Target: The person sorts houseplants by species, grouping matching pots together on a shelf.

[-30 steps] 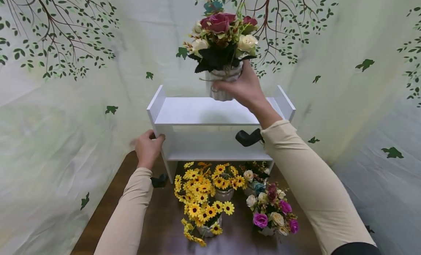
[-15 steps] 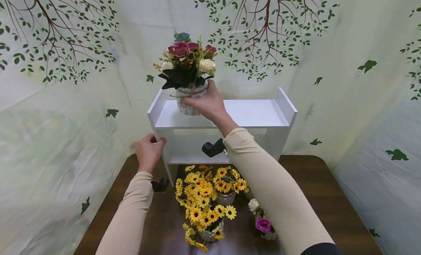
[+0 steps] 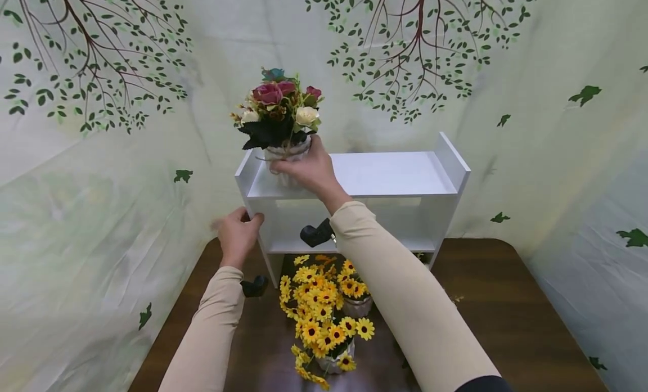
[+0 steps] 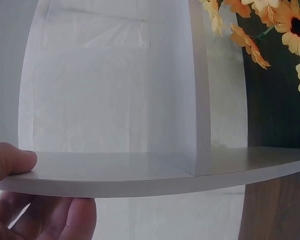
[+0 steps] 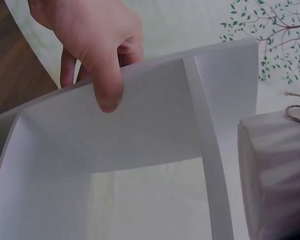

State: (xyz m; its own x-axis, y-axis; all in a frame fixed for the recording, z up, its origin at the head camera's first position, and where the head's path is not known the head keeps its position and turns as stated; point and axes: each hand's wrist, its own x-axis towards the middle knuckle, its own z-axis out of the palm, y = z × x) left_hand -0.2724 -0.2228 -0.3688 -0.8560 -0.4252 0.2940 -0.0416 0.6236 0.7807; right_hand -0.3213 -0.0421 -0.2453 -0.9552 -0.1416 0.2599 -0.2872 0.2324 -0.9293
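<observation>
My right hand (image 3: 314, 170) grips a white ribbed flowerpot (image 5: 277, 170) tied with twine, holding it upright close over the left end of the top board. Maroon and cream artificial roses (image 3: 278, 102), with a teal bloom and dark leaves, rise from it. Below and to the left, my left hand (image 3: 235, 234) pinches the left side panel of a white two-tier shelf (image 3: 392, 175). In the left wrist view its thumb (image 4: 15, 159) lies on the panel's inner face, the fingers on the outer one. Most of the pot's lower part is behind my right hand in the head view.
Pots of yellow daisy-like flowers (image 3: 319, 307) stand on the dark wooden table (image 3: 496, 302), in front of and under the shelf. My right sleeve (image 3: 400, 291) covers part of the table beside them. A cloth backdrop (image 3: 552, 156) printed with branches and leaves surrounds the table.
My right hand has carried the potted roses left and down, from above the shelf's middle to its left end. My left hand keeps its hold. The right forearm now hides the purple and cream roses.
</observation>
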